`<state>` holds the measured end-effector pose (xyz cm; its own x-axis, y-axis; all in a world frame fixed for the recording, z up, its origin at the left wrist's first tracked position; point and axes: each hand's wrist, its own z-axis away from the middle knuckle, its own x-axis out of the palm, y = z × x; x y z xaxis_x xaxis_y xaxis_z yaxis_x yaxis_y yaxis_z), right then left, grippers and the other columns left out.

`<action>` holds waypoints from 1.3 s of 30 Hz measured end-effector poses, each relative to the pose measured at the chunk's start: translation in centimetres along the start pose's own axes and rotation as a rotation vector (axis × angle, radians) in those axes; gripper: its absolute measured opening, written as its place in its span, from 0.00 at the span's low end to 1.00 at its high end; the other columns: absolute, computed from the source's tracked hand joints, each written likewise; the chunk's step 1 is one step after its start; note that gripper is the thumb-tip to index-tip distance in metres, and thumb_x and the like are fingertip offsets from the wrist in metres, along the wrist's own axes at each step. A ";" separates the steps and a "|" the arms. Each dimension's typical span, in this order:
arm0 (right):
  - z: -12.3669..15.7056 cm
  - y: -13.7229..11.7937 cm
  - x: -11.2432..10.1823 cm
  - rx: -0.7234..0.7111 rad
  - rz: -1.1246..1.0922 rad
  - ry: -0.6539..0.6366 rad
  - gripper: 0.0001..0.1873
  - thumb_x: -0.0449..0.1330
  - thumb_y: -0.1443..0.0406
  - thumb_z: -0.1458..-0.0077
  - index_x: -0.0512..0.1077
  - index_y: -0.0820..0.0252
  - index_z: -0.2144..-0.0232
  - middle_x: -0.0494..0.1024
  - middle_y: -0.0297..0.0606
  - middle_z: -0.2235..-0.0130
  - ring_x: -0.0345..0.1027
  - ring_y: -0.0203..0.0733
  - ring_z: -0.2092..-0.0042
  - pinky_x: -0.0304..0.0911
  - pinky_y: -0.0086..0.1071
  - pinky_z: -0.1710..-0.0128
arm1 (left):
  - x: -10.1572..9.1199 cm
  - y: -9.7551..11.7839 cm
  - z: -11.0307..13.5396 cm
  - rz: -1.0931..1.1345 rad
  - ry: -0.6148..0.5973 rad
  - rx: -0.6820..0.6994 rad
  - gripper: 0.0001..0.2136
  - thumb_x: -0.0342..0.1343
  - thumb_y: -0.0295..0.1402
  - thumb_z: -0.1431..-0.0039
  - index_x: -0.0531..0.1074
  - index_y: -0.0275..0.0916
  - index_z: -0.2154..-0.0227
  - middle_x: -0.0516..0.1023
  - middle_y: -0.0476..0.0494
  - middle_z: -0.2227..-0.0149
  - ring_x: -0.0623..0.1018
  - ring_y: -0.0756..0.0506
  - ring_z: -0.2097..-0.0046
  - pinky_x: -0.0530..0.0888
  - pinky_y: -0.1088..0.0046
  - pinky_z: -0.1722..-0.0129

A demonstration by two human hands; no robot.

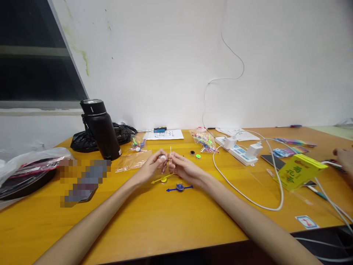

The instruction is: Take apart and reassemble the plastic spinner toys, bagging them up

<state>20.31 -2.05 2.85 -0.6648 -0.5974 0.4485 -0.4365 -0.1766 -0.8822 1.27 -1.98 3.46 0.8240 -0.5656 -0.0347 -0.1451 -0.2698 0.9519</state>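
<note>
Close together above the table, my left hand [151, 166] and my right hand [187, 170] meet at the fingertips. Pinched in the left one is a small white round piece [163, 157]. The right fingers are closed on a thin white pointer [170, 149], which stands up between the hands; its lower part is hidden. Below them lie a yellow arrow spinner [163, 180] and a blue arrow spinner [180, 187]. Just beyond the right hand are a black disc [192, 152] and a green disc [198, 156].
Bags of coloured parts [204, 141] and a flat clear bag [134, 162] lie behind. A black bottle [100, 130] stands left, near a blurred phone [88, 184]. To the right are a power strip [239, 154], loose white cables, a yellow box [300, 171] and another person's hand [344, 158].
</note>
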 end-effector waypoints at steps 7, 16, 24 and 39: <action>-0.3 -1.8 -3.5 -0.271 0.600 0.323 0.09 0.58 0.58 0.36 0.69 0.57 0.59 0.71 0.32 0.69 0.64 0.37 0.66 0.59 0.32 0.61 | -0.7 -0.8 -0.6 -0.060 0.132 -0.098 0.06 0.51 0.36 0.36 0.66 0.40 0.64 0.56 0.55 0.74 0.56 0.53 0.76 0.54 0.76 0.75; -0.2 -0.2 -4.8 -0.376 1.679 0.304 0.05 0.58 0.66 0.35 0.75 0.58 0.61 0.78 0.40 0.58 0.69 0.45 0.54 0.61 0.37 0.52 | -0.3 -0.6 -0.2 0.047 0.109 -0.082 0.08 0.48 0.28 0.43 0.67 0.40 0.61 0.64 0.52 0.69 0.59 0.51 0.72 0.60 0.75 0.72; 0.0 -0.7 -3.1 -0.506 1.480 0.350 0.14 0.51 0.64 0.29 0.71 0.53 0.47 0.76 0.40 0.49 0.68 0.43 0.46 0.62 0.38 0.44 | -0.1 -1.0 0.1 0.038 0.096 -0.119 0.15 0.53 0.41 0.34 0.64 0.45 0.48 0.75 0.41 0.48 0.78 0.44 0.53 0.72 0.64 0.53; 0.7 -2.4 -4.4 -0.511 1.689 0.551 0.04 0.55 0.65 0.36 0.67 0.58 0.59 0.75 0.40 0.60 0.69 0.45 0.58 0.63 0.36 0.57 | 0.0 -0.6 0.6 -0.347 -0.010 -0.098 0.18 0.52 0.47 0.33 0.67 0.45 0.46 0.74 0.39 0.43 0.76 0.41 0.48 0.72 0.61 0.48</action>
<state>24.70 0.44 2.95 -0.5892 0.4449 -0.6745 0.7731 0.5530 -0.3106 1.02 -2.31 2.66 0.8098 -0.4608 -0.3632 0.1957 -0.3715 0.9076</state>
